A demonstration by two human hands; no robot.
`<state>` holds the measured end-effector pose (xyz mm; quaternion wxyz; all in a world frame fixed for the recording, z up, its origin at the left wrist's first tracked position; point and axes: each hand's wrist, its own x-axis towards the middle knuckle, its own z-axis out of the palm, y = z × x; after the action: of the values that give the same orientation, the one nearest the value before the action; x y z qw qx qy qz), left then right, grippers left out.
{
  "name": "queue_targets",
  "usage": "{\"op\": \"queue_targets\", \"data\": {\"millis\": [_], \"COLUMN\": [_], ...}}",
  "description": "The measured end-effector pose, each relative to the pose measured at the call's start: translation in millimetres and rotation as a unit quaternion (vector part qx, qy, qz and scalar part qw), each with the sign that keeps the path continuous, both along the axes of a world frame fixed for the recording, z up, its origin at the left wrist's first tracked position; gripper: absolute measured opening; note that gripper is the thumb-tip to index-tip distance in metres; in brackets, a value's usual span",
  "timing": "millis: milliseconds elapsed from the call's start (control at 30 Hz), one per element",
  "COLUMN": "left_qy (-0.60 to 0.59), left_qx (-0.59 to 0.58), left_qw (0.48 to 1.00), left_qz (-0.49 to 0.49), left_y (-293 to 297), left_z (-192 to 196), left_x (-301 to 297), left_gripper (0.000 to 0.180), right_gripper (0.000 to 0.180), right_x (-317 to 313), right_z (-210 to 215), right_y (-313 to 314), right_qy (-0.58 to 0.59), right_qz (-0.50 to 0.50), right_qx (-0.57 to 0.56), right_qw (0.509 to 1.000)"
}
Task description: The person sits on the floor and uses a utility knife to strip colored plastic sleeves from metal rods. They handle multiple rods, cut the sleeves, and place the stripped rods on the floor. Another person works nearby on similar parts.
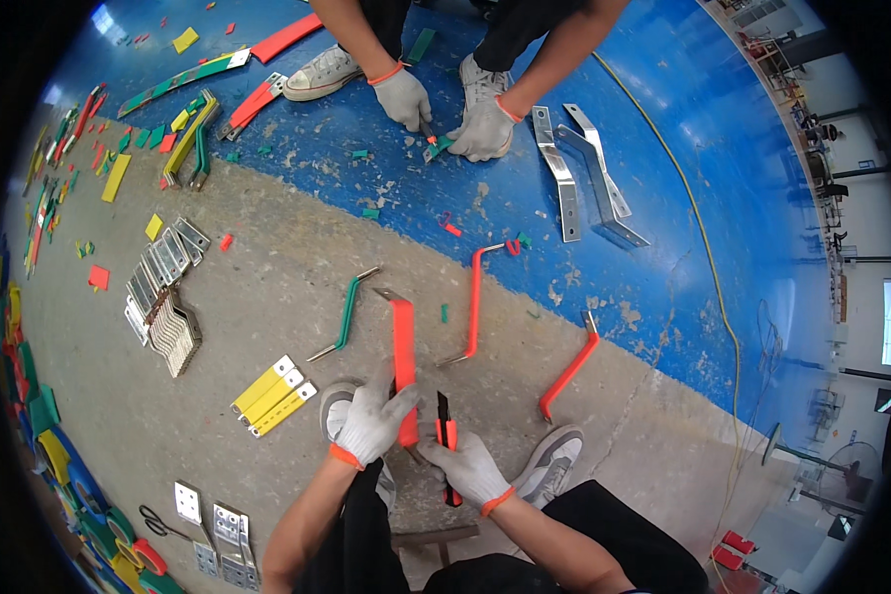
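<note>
My left hand [371, 421], in a white glove with an orange cuff, grips a bent metal bar in a red sleeve [403, 342]. The bar stands lengthwise before me, bare metal showing at its far end. Just right of it, my right hand [470, 470], gloved alike, is closed round a red and black utility knife [446, 436], its black tip pointing away from me. Another red-sleeved bent bar [475, 302] and a green-sleeved one [347, 312] lie on the floor beyond. A third red-sleeved bar [570, 376] lies to the right.
Yellow-sleeved flat bars [272, 396] and a stack of bare metal bars [168, 297] lie left. Scissors [160, 522] and tape rolls [89, 490] are at lower left. Opposite, a co-worker's gloved hands [480, 134] work on a green-sleeved piece. A yellow cable [698, 213] crosses the blue floor.
</note>
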<state>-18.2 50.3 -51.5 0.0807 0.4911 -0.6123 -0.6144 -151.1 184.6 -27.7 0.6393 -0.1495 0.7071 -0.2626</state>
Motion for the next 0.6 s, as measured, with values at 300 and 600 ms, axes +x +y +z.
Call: {"op": "queue_targets", "data": {"millis": [300, 600], "left_qy": [0.190, 0.169], "left_qx": [0.281, 0.292], "left_qw": [0.923, 0.924], "left_qz": [0.182, 0.181], "left_y": [1.2, -42.0], "left_z": [-57.8, -82.4], "left_x": [-16.1, -44.4], "left_gripper": [0.054, 0.040], "right_gripper": [0.040, 0.034], "right_x": [3.0, -69.8], "right_z": [31.9, -68.1], "right_y": [-16.3, -22.4], "right_qy": [0.189, 0.426], "right_qz": [0.068, 0.095], "right_qx": [-0.087, -0.097], "right_qw": [0.976, 0.894]}}
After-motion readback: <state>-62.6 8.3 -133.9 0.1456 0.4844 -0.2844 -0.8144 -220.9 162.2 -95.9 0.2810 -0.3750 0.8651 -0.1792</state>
